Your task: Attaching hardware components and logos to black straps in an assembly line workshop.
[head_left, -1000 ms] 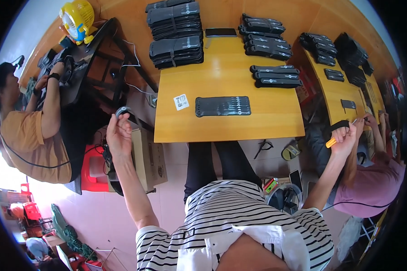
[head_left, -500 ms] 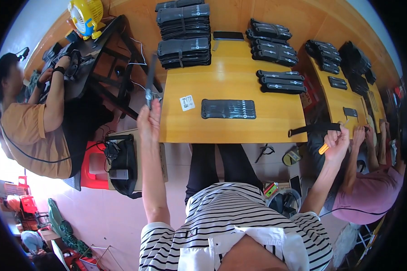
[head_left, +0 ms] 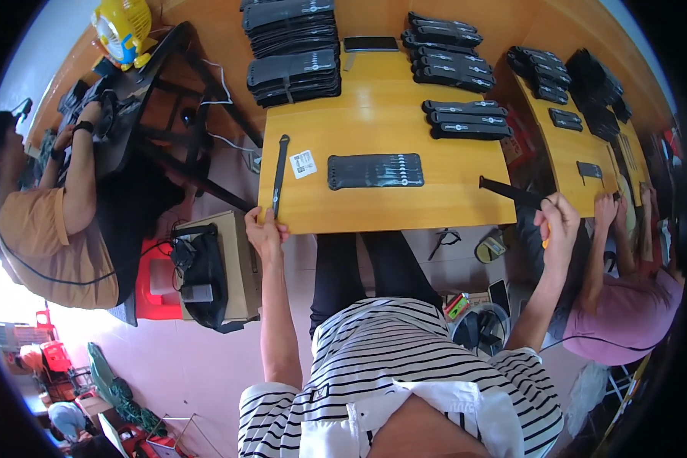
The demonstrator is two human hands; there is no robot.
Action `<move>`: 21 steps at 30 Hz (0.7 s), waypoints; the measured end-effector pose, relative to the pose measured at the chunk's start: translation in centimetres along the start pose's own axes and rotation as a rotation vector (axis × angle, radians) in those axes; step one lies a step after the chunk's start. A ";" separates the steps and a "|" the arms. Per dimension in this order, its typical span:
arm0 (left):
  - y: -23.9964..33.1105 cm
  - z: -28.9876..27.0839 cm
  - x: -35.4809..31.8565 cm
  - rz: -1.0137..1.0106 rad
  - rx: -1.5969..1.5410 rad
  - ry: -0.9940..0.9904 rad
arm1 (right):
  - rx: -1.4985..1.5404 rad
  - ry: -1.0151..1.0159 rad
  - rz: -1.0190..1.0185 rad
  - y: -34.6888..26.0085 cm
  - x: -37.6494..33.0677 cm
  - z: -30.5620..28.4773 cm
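At the table's near left corner, my left hand (head_left: 266, 233) has its fingers closed at the near end of a narrow black strap (head_left: 280, 174). The strap lies along the left edge, with a small hole at its far end. Beyond the table's right front corner, my right hand (head_left: 559, 223) grips another black strap (head_left: 507, 189), whose free end reaches left over the tabletop. A bit of an orange handle (head_left: 545, 235) shows in that same hand; the rest is hidden. Between my hands lies a flat row of black straps (head_left: 375, 171), beside a white printed label (head_left: 303, 164).
Stacks of bundled black straps stand at the back left (head_left: 294, 76) and back right (head_left: 450, 67) of the yellow table (head_left: 359, 217). Three more bundles (head_left: 466, 120) lie nearer on the right. A dark flat device (head_left: 370, 43) is at the back. Co-workers sit on both sides.
My left hand has come down to the table edge, and its strap, raised before, now lies on the tabletop. My right hand has turned, with the orange handle now mostly hidden.
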State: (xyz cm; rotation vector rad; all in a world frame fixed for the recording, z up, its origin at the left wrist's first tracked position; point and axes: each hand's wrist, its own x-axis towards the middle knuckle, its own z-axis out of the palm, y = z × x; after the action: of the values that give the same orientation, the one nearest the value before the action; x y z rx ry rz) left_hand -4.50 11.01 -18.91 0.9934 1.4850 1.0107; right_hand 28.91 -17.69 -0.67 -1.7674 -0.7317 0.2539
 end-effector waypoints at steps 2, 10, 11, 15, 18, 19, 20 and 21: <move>-0.3 -0.5 -0.4 0.125 0.012 0.021 | -0.202 0.012 -0.229 -1.6 -0.2 0.9; 4.7 2.0 -10.9 -0.029 -0.149 -0.903 | -0.152 -0.212 -0.585 -4.2 -2.4 5.4; 4.8 2.7 -12.2 -0.091 -0.225 -1.167 | -0.103 -0.363 -0.531 -3.9 -2.9 6.2; 4.8 5.5 -14.6 -0.428 -0.677 -1.193 | 0.005 -0.753 -0.403 -1.8 -4.3 10.0; 3.0 5.7 -13.1 -0.427 -0.683 -0.868 | 0.183 -0.771 -0.152 2.1 -4.5 10.6; 3.2 5.7 -12.9 -0.337 -0.624 -0.829 | 0.264 -0.737 0.104 2.1 -4.6 10.5; 3.2 5.8 -12.8 -0.248 -0.565 -0.791 | 0.265 -0.731 0.123 2.0 -4.5 10.5; 2.8 5.8 -12.6 -0.223 -0.557 -0.773 | 0.411 -0.681 0.294 1.8 -4.5 10.7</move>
State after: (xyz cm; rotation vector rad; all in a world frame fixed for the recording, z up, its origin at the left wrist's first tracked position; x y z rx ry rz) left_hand 3.01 0.44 -13.20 0.6692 0.6026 0.6930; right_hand 20.53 -12.18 -6.74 -1.3753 -0.8118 1.1612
